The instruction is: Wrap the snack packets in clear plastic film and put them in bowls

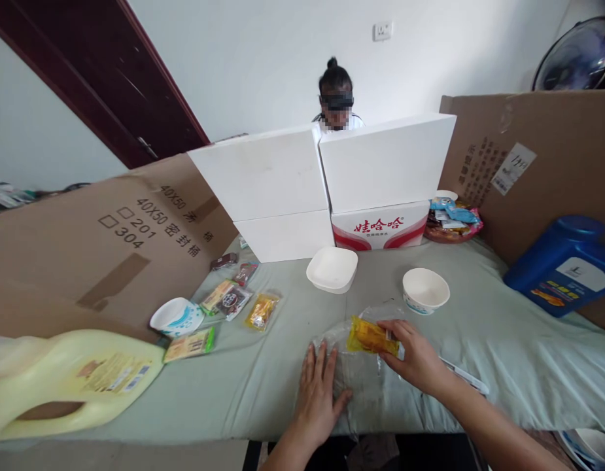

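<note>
My left hand point(318, 391) lies flat, fingers spread, pressing down on a clear plastic bag point(354, 373) spread on the pale green cloth point(263, 386). My right hand point(414, 356) pinches a yellow snack packet point(369, 336) at its right end, holding it over the mouth of the clear bag. Just beyond stand a white square bowl point(332, 269) and a round white paper bowl point(426, 290).
Several snack packets point(233, 302) and a tipped cup point(176, 317) lie at left, by a yellow jug point(71, 379). A blue jug point(564, 265) sits right. White boxes point(326, 183) and cardboard walls point(101, 242) enclose the area; a person point(336, 98) sits behind.
</note>
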A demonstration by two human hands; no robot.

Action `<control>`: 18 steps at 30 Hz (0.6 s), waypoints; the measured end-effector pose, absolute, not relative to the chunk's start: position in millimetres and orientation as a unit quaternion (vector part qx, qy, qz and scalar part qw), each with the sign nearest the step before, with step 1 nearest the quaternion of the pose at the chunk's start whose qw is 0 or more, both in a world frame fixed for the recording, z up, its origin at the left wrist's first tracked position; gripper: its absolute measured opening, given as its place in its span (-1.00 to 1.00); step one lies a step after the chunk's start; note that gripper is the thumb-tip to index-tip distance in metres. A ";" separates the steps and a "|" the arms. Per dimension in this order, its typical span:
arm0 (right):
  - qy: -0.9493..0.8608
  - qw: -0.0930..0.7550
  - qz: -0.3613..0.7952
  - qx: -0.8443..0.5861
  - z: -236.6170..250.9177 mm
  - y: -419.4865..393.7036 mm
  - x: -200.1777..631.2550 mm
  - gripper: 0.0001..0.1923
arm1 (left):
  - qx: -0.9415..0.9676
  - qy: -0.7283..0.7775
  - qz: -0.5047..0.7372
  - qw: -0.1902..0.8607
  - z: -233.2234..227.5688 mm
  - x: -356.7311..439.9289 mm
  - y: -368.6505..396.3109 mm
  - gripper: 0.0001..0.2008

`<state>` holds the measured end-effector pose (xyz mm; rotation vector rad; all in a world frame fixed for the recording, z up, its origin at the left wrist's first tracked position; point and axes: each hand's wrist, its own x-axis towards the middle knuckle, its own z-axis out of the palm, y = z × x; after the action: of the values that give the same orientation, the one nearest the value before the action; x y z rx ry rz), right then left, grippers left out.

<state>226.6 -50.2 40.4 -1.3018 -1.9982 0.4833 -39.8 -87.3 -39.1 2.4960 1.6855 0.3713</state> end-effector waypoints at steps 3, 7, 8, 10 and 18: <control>-0.758 0.356 0.198 -0.509 55.8 -15.2 202.5 -0.56 | 0.817 0.566 0.102 0.051 -39.1 -34.2 -91.4 -0.36; -0.728 0.351 0.193 -0.557 83.9 47.0 166.8 -0.41 | 0.813 0.574 0.083 0.060 -35.2 -30.2 -92.0 -0.39; -0.729 0.349 0.190 -0.557 88.3 55.9 161.8 -0.38 | 0.811 0.576 0.086 0.059 -34.9 -31.2 -92.1 -0.37; -0.748 0.337 0.192 -0.538 90.2 57.2 158.5 -0.43 | 0.810 0.575 0.108 0.044 -35.5 -34.8 -93.0 -0.36; -0.901 0.165 0.243 -0.319 29.6 -43.6 193.7 -0.86 | 0.856 0.448 0.250 0.057 -14.6 -28.5 -91.5 -0.83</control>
<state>193.7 -43.6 29.6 -0.9082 -2.5677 0.6911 -28.5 -91.5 -14.6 2.5964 1.3593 0.7585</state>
